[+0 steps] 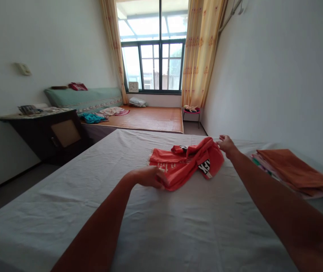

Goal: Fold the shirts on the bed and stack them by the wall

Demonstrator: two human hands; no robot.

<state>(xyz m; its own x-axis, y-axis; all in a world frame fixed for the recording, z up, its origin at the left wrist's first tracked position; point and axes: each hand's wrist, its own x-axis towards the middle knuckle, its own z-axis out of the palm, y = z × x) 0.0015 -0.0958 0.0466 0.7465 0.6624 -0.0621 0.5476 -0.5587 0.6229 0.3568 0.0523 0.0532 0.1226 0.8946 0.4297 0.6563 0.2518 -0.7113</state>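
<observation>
Folded orange cloth [297,172] at the bed's [65,196] right edge; dark cabinet [50,134] left of bed; mat [150,119], clock [133,87], stool [191,112] beyond it by window [152,56].

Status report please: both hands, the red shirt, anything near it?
Left hand grips red shirt at near edge. Right hand holds far corner. Folded orange cloth lies apart, right side.

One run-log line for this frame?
left hand: grips red shirt near edge | right hand: grips far edge | shirt on white bed sheet | folded orange cloth beside
</observation>
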